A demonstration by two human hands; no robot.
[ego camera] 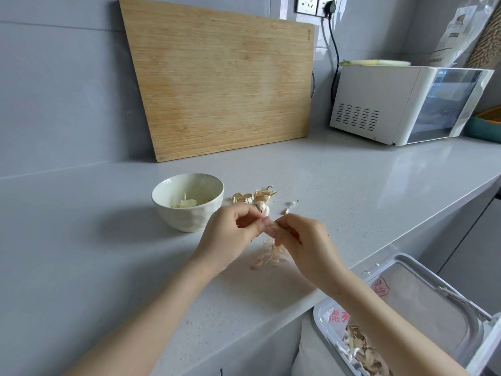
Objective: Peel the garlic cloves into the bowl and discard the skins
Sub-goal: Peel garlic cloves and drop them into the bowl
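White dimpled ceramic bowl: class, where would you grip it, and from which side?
Probably the left rim of the white dimpled ceramic bowl, pinched from above left: it stands upright and open, its rounded wall gives little purchase, and papery garlic skins lie close on its right.

The left forearm (151, 302) comes in from the lower left and the right forearm (379, 308) from the lower right, both bare, converging toward the middle of the view. The left hand (230, 234) shows its back, the wrist roughly straight, fingers curled inward and the thumb stretched toward the other hand with its nail facing up. The right hand (305, 241) meets it thumb-side, fingers folded under and knuckles turned up. The fingertips of the two hands touch, and together they pinch a small garlic clove (272, 226), mostly hidden by the fingers. Both hands sit level with each other
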